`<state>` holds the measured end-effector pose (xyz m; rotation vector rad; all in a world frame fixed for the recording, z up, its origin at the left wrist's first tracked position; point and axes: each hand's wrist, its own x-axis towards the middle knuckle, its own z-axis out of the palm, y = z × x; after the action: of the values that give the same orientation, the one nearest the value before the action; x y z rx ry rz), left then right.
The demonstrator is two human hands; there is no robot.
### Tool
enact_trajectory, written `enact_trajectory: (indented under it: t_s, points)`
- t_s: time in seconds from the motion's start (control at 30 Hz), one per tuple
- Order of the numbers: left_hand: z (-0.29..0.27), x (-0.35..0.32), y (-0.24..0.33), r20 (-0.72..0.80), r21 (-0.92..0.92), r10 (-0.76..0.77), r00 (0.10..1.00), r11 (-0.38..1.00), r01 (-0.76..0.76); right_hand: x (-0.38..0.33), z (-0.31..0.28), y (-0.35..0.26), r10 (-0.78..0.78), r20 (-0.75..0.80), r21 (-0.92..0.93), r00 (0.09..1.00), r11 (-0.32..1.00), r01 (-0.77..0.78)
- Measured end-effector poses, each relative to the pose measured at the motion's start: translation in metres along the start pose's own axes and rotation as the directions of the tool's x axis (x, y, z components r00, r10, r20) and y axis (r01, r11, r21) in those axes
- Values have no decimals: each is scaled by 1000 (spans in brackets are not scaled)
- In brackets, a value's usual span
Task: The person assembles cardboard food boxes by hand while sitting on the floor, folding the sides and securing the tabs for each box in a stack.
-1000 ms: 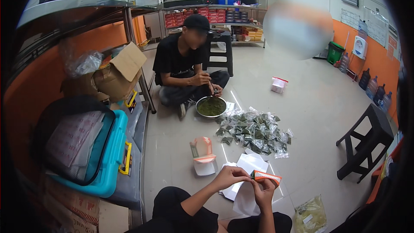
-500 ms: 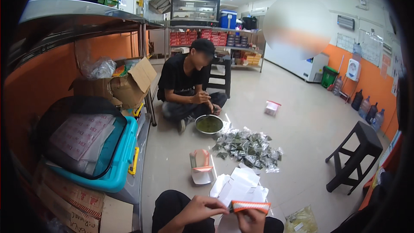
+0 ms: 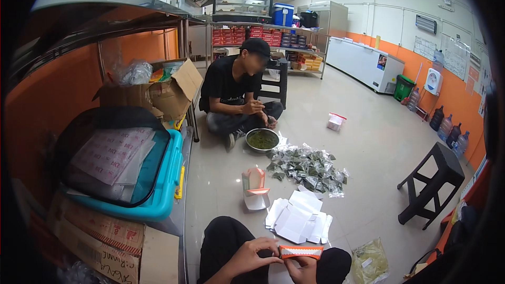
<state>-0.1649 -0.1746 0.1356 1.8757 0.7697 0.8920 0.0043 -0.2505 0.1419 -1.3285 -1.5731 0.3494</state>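
Low at the front, a small orange-and-white folding paper box (image 3: 300,252) is between my hands, above my lap. My right hand (image 3: 302,270) grips it from below, its thumb and fingers closed on the near side. Curled at the box's left end, my left hand (image 3: 256,255) pinches its edge with thumb and fingertips. Just ahead on the floor lies a stack of flat white box blanks (image 3: 300,216). A part-folded orange-and-white box (image 3: 255,189) stands left of the stack.
Beyond lies a heap of small clear packets with green contents (image 3: 307,168). A person in black (image 3: 231,89) sits behind a steel bowl of green stuff (image 3: 262,140). A turquoise bin (image 3: 167,179) flanks my left, a black stool (image 3: 432,181) my right, with a plastic bag (image 3: 370,260) nearer.
My view has shifted, so the scene sits a little differently. The box is still in my hands, its orange rim and white inside more level. The person's hands have moved slightly over the bowl.
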Motion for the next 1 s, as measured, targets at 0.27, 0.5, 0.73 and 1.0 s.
enact_trajectory:
  t_s: [0.27,0.5,0.73,1.0]
  points:
    - [61,-7,-58,464,-538,-243,852,687,489,-30,-19,23,254,353,507,900,757,-412]
    - [70,3,-58,149,-451,-83,985,881,142,-63,25,80,378,327,666,866,558,-495]
    - [37,-10,-75,112,-498,-329,938,798,339,-20,-10,9,282,-5,318,959,910,-266]
    - [41,-14,-62,257,-384,-415,873,785,486,-24,-18,52,585,445,401,679,547,-735]
